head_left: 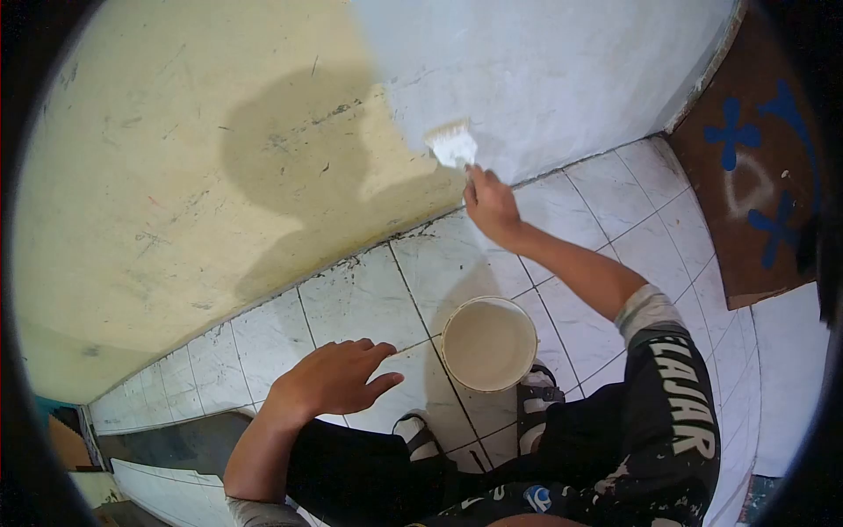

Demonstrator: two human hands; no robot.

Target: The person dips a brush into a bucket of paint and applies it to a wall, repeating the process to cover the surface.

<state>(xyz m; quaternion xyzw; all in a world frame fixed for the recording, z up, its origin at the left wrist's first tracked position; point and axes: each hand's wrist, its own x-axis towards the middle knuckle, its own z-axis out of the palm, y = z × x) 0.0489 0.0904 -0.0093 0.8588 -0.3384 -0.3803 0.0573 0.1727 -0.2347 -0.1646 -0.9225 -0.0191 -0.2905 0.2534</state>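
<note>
We see a floor (351, 303) of pale square tiles with grey veining and dark grout lines. Its far edge meets the wall along a seam that runs from lower left to upper right, and dark specks and grime (386, 239) lie on the tiles along that edge. Near the middle of the floor stands a round white bucket (488, 301), upright and open, with pale paint inside. Just beside it, on the near side, two striped sandals (537, 397) rest on the tiles. At the floor's right edge we see a brown panel (746, 211) with blue marks; we cannot tell whether it lies flat. A dark strip (176, 442) crosses the near left corner.
</note>
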